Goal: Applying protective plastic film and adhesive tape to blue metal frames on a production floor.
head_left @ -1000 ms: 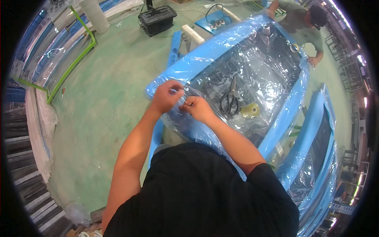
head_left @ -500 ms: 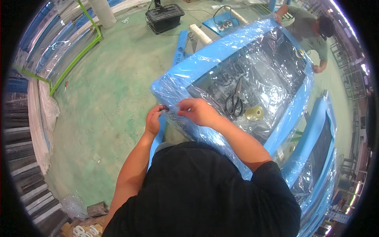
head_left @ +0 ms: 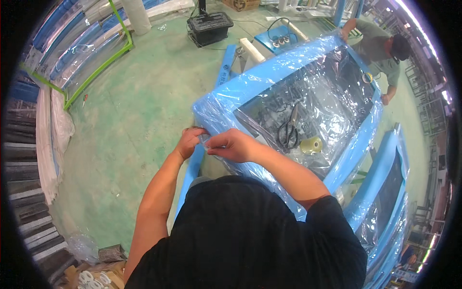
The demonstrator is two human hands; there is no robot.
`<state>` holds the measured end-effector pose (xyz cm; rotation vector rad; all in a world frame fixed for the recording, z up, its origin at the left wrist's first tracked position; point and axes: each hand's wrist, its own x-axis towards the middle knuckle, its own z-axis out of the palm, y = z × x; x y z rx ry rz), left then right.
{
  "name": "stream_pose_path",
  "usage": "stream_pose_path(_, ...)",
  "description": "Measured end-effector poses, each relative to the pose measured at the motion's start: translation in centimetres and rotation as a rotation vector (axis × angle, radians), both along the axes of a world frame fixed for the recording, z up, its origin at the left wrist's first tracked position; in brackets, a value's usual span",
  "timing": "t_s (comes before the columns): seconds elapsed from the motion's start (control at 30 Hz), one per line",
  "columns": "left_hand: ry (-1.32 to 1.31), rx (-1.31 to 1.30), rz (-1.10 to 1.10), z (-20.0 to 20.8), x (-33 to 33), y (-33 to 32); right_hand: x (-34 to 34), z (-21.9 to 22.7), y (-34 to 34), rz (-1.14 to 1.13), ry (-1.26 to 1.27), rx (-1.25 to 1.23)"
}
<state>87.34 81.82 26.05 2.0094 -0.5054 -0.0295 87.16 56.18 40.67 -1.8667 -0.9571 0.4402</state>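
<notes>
A large rectangular panel with a blue foam border (head_left: 274, 70) lies before me, covered in clear plastic film (head_left: 313, 103). At its near left corner, my left hand (head_left: 189, 142) is closed, its fingers curled on the edge of the film. Right beside it, my right hand (head_left: 235, 145) pinches a bit of the film between thumb and fingers. Black-handled scissors (head_left: 288, 134) rest on top of the panel. Close to them sits a yellowish tape roll (head_left: 312, 144). What lies under my fingertips is partly hidden.
Across the panel a co-worker (head_left: 378, 45) holds the far end, near another tape roll (head_left: 367, 78). A second blue-edged wrapped panel (head_left: 373, 178) leans at the right. Beyond stand a black bin (head_left: 210, 28) and a blue box (head_left: 276, 38). A green rack (head_left: 98, 72) is at left.
My right hand has dropped slightly along the corner, the film still pinched in it. My left hand stays at the edge. The whole view has shifted a little.
</notes>
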Motion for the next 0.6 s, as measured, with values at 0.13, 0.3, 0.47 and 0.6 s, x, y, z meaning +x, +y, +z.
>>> stream_pose_path(0.13, 0.121, 0.18, -0.098, 1.7, 1.4, 1.5, 0.4, 0.4, -0.1, -0.065, -0.057, 0.101)
stream_pose_path(0.3, 0.271, -0.086, 0.051, 1.8, 1.0, 0.6, 1.4, 0.4, -2.4, -0.214, -0.073, 0.011)
stream_pose_path(0.47, 0.083, -0.16, 0.181, 2.8, -0.6, -2.0, 2.2, -3.1, -4.2, -0.458, 0.544, 0.362)
stream_pose_path(0.6, -0.229, 0.058, 0.329, 3.8, -0.4, -2.6, 2.3, -2.6, -4.4, -0.497, 0.591, 0.368)
